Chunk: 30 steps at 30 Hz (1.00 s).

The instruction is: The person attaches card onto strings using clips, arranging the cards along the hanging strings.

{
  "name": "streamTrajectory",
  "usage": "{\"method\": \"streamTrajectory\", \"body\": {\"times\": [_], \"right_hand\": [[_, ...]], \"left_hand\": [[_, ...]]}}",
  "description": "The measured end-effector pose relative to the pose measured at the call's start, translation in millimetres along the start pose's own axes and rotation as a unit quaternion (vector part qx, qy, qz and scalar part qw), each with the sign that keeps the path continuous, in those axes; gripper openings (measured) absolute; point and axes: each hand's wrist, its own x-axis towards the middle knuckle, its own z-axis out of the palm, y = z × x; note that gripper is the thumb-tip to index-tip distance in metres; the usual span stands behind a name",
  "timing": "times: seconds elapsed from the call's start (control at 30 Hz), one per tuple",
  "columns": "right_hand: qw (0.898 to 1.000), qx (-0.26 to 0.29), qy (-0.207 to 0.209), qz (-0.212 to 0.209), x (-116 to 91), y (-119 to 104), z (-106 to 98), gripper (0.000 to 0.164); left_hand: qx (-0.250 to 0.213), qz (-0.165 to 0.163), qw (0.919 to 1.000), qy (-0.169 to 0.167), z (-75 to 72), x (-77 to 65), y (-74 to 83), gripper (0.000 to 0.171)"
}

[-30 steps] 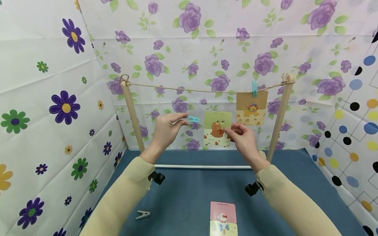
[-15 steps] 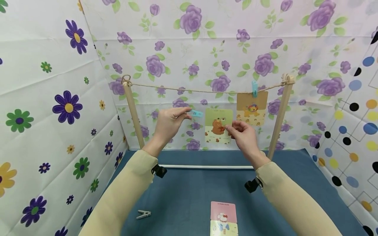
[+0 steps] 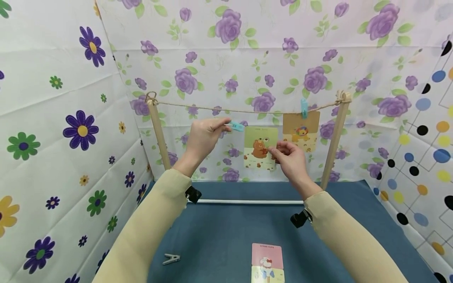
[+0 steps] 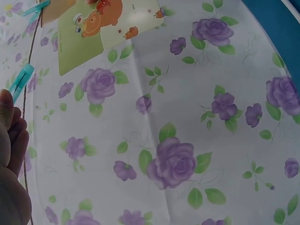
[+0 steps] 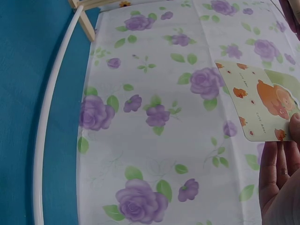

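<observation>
My left hand (image 3: 207, 135) pinches a light-blue clothespin (image 3: 236, 126) between thumb and fingertips, just left of the green card's upper corner. The right hand (image 3: 291, 161) holds that green and cream bear card (image 3: 261, 147) by its right edge, thumb in front and fingers behind. The card stands upright a little below the twine (image 3: 219, 109). In the left wrist view the clothespin (image 4: 22, 82) overlaps the twine, with the card above and to the right. A brown lion card (image 3: 301, 129) hangs at the right from another light-blue clothespin (image 3: 304, 108) on the twine.
Two wooden posts, left (image 3: 159, 131) and right (image 3: 335, 143), carry the twine, and a white rod (image 3: 247, 202) runs low between them. On the blue tabletop (image 3: 219, 232) lie a pale clothespin (image 3: 171, 259) and a pink rabbit card (image 3: 267, 261). Flowered cloth (image 3: 226, 70) stands behind.
The left hand has risen with its clothespin and shifted slightly right. The right hand has lifted the bear card a little closer to the twine.
</observation>
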Motion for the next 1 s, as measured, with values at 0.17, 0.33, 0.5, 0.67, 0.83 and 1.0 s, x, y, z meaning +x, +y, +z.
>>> {"method": "streamTrajectory", "body": {"times": [0.17,0.33,0.5,0.67,0.83,1.0], "right_hand": [[1.000,0.008,-0.004,-0.003,3,-2,0,0.043],[1.000,0.008,-0.005,-0.010,5,-6,2,0.045],[1.000,0.008,0.006,-0.014,9,-10,3,0.041],[1.000,0.012,0.007,-0.018,12,-14,6,0.038],[1.000,0.013,0.007,-0.017,15,-16,7,0.040],[1.000,0.013,0.009,-0.015,17,-18,8,0.039]], "left_hand": [[0.004,0.000,1.0000,-0.004,0.5,8.0,0.6,0.021],[0.015,0.011,0.9998,-0.005,0.6,17.7,1.7,0.021],[0.014,0.016,0.9998,-0.007,-0.2,29.3,3.3,0.021],[0.031,0.022,0.9993,-0.002,-2.4,39.6,3.1,0.020],[0.053,0.022,0.9983,-0.010,-3.0,47.9,3.6,0.020],[0.072,0.016,0.9967,-0.032,-3.4,56.0,7.2,0.021]]}}
